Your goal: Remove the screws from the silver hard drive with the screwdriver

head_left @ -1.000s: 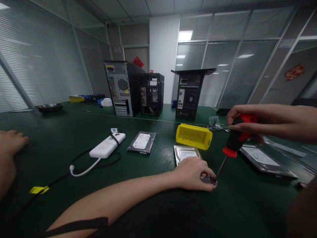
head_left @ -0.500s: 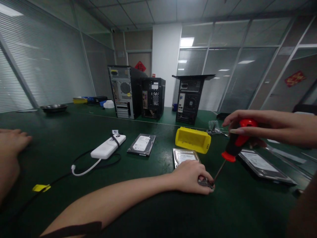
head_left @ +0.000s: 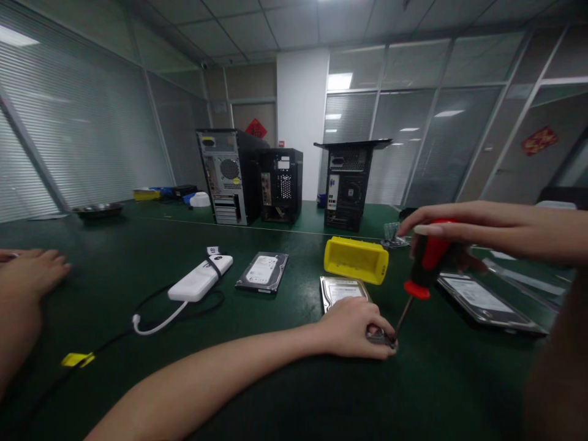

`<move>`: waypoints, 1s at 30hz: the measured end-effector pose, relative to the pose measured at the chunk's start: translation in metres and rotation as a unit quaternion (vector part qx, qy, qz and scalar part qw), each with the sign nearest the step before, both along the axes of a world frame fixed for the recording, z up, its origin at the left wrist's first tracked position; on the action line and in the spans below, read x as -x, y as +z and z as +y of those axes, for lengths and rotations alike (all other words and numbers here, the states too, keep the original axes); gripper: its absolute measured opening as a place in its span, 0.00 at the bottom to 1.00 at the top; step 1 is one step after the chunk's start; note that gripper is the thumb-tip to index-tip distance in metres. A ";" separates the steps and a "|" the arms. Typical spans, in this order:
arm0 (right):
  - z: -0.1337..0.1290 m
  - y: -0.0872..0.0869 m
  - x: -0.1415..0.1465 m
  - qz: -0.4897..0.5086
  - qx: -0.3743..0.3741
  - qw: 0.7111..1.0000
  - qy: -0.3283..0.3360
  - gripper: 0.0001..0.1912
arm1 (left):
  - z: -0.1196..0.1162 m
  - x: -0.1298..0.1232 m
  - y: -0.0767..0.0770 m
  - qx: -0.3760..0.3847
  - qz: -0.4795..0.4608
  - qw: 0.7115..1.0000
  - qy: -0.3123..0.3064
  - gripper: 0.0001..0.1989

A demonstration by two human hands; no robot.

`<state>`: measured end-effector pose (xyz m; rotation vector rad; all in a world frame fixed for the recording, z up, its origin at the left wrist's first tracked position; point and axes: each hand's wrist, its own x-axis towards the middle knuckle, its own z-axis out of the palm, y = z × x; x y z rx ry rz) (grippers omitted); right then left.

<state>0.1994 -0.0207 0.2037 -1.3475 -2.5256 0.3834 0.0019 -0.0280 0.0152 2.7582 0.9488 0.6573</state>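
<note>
My left hand [head_left: 353,327] rests on the table with its fingers closed round a small grey metal part [head_left: 379,337], mostly hidden by the fingers. In my right hand [head_left: 445,236] is a red and black screwdriver [head_left: 420,275], tilted, its shaft running down to the metal part at my left fingertips. Whether the tip sits in a screw I cannot tell. Just behind my left hand lies a hard drive [head_left: 342,289], partly covered by it. Another hard drive [head_left: 484,300] lies under and beyond my right hand.
A yellow bin [head_left: 356,260] lies on its side behind the hard drive. Further left are another hard drive [head_left: 263,272] and a white power strip [head_left: 201,278] with a cable. Computer cases [head_left: 236,177] stand at the back. Another person's hand [head_left: 39,272] rests at the left edge.
The screwdriver handle and my right hand have shifted slightly left, so the shaft stands a little steeper. The view has moved slightly. The other person's hand shows further in.
</note>
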 end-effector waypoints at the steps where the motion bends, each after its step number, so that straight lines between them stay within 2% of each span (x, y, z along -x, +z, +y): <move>1: 0.001 -0.001 -0.002 -0.001 0.014 1.000 0.000 0.33 | 0.000 0.000 0.000 -0.001 0.000 1.000 0.000 0.11; 6: 0.004 -0.002 -0.006 0.010 0.039 0.999 0.021 0.30 | 0.000 -0.001 -0.001 -0.004 -0.005 1.000 0.000 0.11; 10: -0.001 0.001 -0.001 0.005 0.037 0.998 0.041 0.30 | -0.001 0.000 -0.001 0.000 -0.008 1.000 0.001 0.11; 14: -0.007 0.004 0.004 -0.007 0.069 0.996 0.054 0.30 | 0.000 0.001 0.000 0.010 -0.011 1.000 -0.005 0.12; 22: 0.000 0.001 0.005 -0.014 0.089 0.996 0.011 0.26 | 0.001 0.001 0.000 0.006 -0.004 1.000 -0.006 0.13; 30: 0.008 -0.002 0.006 -0.018 -0.001 0.999 -0.048 0.36 | 0.000 0.001 0.000 0.007 -0.006 1.000 -0.005 0.12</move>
